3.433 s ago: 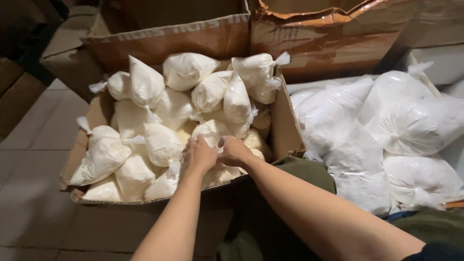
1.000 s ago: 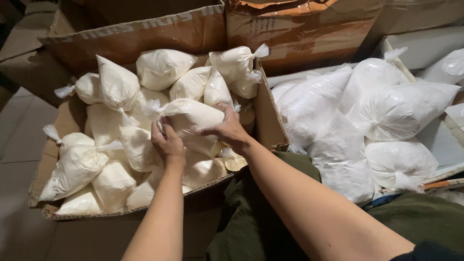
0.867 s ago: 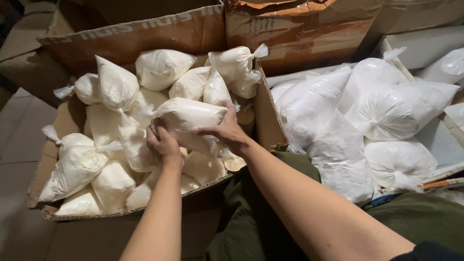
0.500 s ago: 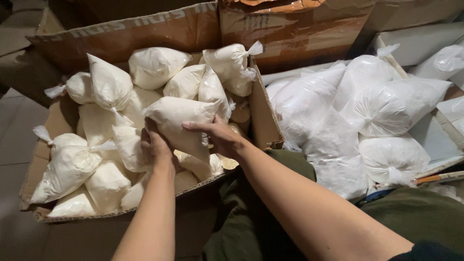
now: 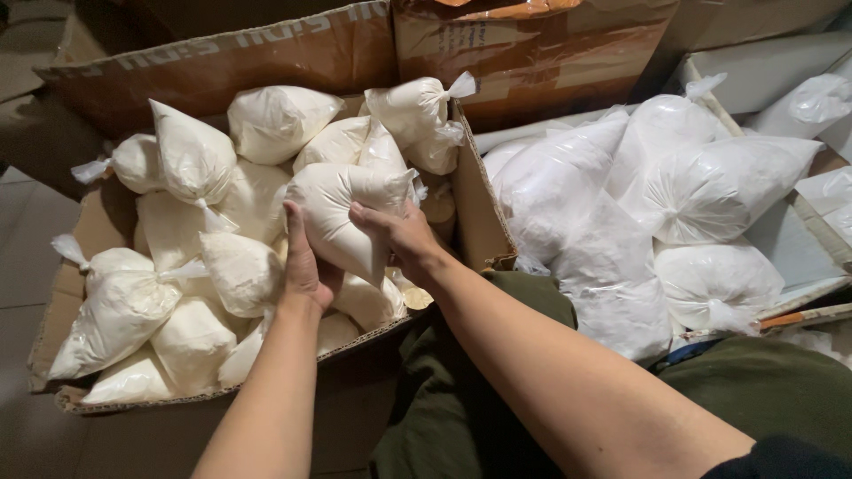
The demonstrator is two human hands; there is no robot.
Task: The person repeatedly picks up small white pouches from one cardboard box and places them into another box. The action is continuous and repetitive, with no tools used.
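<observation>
Both of my hands hold one tied clear plastic bag of cream-white powder (image 5: 342,208) just above an open cardboard box (image 5: 217,62). My left hand (image 5: 302,262) grips its lower left side. My right hand (image 5: 399,235) clasps its right side, fingers over the front. The bag's knotted end points right, toward the box's right wall. The box beneath is filled with several similar tied powder bags (image 5: 191,160), some lying flat, some with their knots sticking up.
To the right, a second container (image 5: 816,297) holds several larger white bags (image 5: 710,191). More cardboard boxes (image 5: 524,44) stand behind. My dark green trousers (image 5: 444,408) are below the box's front edge. Tiled floor lies at the left.
My hands went from reaching among the bags to gripping one bag and lifting it out of the pile. The view shifted slightly.
</observation>
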